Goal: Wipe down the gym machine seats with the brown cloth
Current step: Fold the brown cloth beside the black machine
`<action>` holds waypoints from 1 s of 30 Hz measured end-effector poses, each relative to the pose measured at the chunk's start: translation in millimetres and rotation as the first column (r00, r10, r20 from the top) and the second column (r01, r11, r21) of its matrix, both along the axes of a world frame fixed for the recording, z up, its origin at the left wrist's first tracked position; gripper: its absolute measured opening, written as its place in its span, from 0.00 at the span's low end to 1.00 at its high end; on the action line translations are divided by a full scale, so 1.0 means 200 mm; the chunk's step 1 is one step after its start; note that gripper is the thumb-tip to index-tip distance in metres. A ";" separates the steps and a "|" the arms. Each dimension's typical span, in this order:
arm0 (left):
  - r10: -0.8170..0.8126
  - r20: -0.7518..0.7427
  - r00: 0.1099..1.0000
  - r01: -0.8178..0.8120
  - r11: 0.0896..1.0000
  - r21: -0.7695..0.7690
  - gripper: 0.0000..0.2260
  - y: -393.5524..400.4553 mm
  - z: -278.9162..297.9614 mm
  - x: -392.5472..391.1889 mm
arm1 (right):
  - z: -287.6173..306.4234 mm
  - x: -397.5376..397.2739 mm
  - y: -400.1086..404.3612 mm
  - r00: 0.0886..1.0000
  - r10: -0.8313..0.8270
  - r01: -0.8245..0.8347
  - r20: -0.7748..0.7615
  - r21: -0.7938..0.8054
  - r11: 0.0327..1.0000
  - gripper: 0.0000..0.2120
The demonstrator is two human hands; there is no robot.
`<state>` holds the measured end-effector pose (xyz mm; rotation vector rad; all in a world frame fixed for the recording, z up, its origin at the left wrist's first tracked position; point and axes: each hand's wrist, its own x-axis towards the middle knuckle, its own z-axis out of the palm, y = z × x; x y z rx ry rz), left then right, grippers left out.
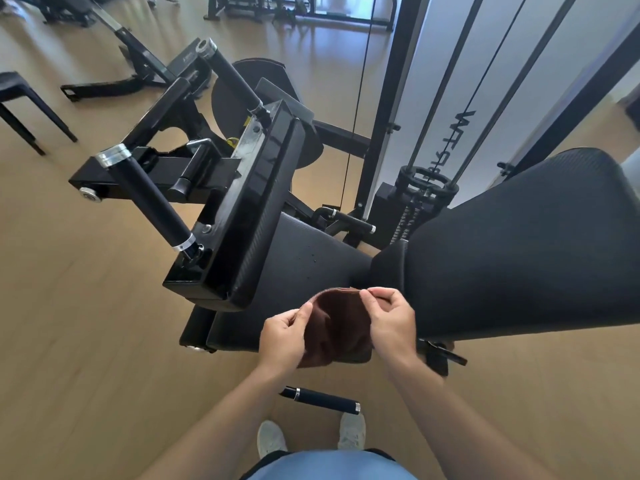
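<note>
Bare forearms with no sleeves, a light blue top (pixel 329 467) over dark shorts (pixel 268 455), and pale grey-white sneakers (pixel 351 432).

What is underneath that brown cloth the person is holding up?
The brown cloth, pinched by the left hand and right hand, hangs over the black seat pad. The pad's near part is hidden behind it, so nothing there can be checked.
</note>
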<state>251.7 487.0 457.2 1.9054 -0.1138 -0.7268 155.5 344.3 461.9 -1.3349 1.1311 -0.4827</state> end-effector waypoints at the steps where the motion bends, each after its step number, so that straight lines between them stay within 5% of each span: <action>1: 0.030 -0.047 0.998 -0.030 1.000 -0.009 0.15 -0.03 0.01 -0.02 | 0.00 0.01 0.04 1.000 0.026 -0.026 0.017 -0.020 0.999 0.02; 11: 0.137 -0.506 0.852 -0.238 0.961 -0.140 0.19 -0.13 0.03 -0.08 | -0.04 0.05 0.28 0.982 0.069 -0.086 0.177 0.091 0.992 0.07; 15: 0.049 -0.666 0.744 -0.287 0.924 -0.253 0.26 -0.12 0.10 -0.10 | -0.04 0.04 0.29 0.985 0.087 -0.098 0.151 0.064 0.993 0.06; 20: 0.005 -0.686 0.727 -0.271 0.921 -0.279 0.29 -0.12 0.15 -0.13 | -0.02 0.02 0.28 0.982 0.094 -0.103 0.166 0.051 0.993 0.05; 26: -0.089 -0.733 0.674 -0.299 0.874 -0.382 0.37 -0.08 0.17 -0.10 | -0.02 0.01 0.27 0.955 0.209 -0.237 0.210 0.120 0.964 0.19; 30: -0.154 -0.715 0.682 -0.229 0.883 -0.409 0.37 -0.02 0.14 -0.08 | -0.02 0.01 0.26 0.963 0.185 -0.202 0.199 0.069 0.977 0.10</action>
